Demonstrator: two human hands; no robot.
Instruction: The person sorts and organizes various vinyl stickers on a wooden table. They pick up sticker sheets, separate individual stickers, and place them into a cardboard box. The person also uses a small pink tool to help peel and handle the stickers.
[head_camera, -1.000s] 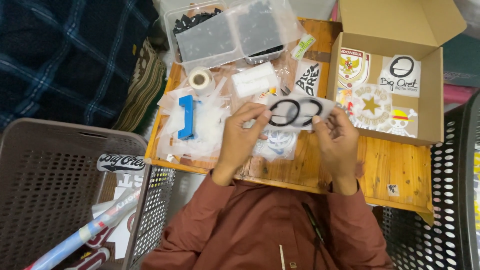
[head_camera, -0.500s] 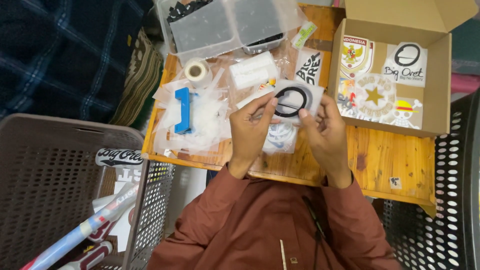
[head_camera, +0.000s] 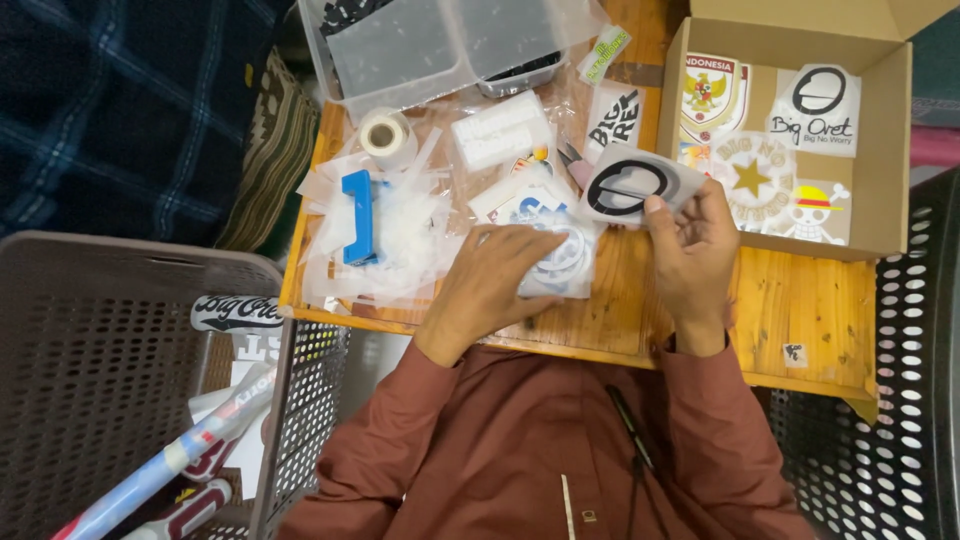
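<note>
My right hand (head_camera: 692, 245) pinches a white sticker with a black ring on it (head_camera: 628, 184), lifted just above the wooden table (head_camera: 790, 300). My left hand (head_camera: 500, 275) lies palm down on a pile of stickers in clear sleeves (head_camera: 560, 265) at the middle of the table, fingers spread on the top one. Both arms are in dark red sleeves.
An open cardboard box (head_camera: 885, 170) with several stickers stands at the right. A roll of tape (head_camera: 383, 135), a blue tool (head_camera: 358, 215) and loose clear sleeves lie left. Clear plastic bins (head_camera: 400, 50) sit at the back. A brown basket (head_camera: 100, 370) stands at lower left, a black perforated basket (head_camera: 900, 400) at right.
My left hand has let go of the ring sticker and dropped onto the pile of sleeved stickers. My right hand alone holds the ring sticker and has shifted it right.
</note>
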